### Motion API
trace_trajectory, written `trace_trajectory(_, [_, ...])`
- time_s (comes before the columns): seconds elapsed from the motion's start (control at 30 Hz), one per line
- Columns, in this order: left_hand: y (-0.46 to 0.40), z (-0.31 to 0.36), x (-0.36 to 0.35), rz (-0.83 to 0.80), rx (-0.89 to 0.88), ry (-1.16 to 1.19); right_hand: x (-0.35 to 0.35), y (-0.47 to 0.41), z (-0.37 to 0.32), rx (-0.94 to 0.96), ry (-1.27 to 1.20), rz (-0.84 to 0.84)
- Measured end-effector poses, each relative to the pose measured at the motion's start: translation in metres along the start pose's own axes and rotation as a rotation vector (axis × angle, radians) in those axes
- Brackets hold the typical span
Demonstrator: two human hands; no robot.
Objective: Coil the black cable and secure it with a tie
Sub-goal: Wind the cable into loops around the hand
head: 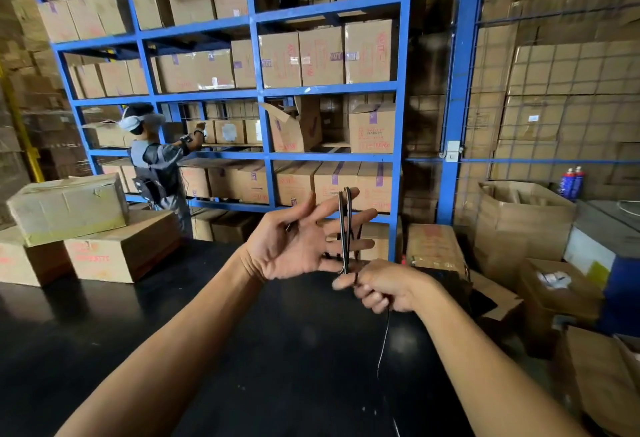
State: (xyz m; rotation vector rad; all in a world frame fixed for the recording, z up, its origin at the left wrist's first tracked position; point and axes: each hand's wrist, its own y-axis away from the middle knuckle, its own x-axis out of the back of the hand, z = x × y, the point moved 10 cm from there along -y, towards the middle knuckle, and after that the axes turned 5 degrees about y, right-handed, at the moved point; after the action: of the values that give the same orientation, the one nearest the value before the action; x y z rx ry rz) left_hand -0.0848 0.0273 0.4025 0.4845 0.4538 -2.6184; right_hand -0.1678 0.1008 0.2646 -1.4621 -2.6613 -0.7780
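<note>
Black cable (344,229) loops stood upright over spread fingers of left hand (294,246); tail pinched below by right hand (384,286), nearer the free end.

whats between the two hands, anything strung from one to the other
In the head view, the black cable runs taut from the left hand's spread fingers down into the right hand's pinch.

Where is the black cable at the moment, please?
Centre of the head view: the cable loops over the left hand, its lower end pinched by the right hand.
</note>
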Motion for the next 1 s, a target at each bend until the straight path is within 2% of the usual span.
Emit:
trace_trajectory(0.07, [-0.001, 0.003, 0.007, 0.01, -0.025, 0.019, -0.016, 0.007, 0.001, 0.003, 0.079, -0.063])
trace_trajectory(0.1, [-0.002, 0.004, 0.011, 0.019, -0.035, 0.025, -0.021, 0.011, -0.006, 0.077, 0.078, -0.061])
trace_trajectory(0.13, [-0.003, 0.005, 0.016, 0.029, -0.049, 0.028, -0.02, 0.015, -0.017, 0.199, 0.057, -0.007])
trace_trajectory(0.23, [-0.005, 0.013, 0.033, 0.087, -0.116, 0.027, -0.001, 0.035, -0.046, 0.605, 0.017, 0.296])
trace_trajectory(0.33, [-0.006, 0.025, 0.05, 0.161, -0.188, 0.037, 0.0, 0.055, -0.051, 0.772, 0.049, 0.457])
trace_trajectory(0.5, [-0.013, 0.035, 0.07, 0.26, -0.231, 0.052, -0.011, 0.079, -0.046, 0.913, -0.041, 0.596])
trace_trajectory(0.6, [-0.017, 0.039, 0.074, 0.297, -0.235, 0.044, -0.019, 0.089, -0.049, 0.982, 0.005, 0.637])
trace_trajectory(0.83, [-0.009, 0.051, 0.103, 0.427, -0.271, 0.016, -0.012, 0.087, -0.05, 0.883, 0.103, 0.766])
trace_trajectory(1.0, [0.011, 0.063, 0.129, 0.542, -0.316, 0.042, -0.011, 0.094, -0.049, 0.898, 0.138, 0.67])
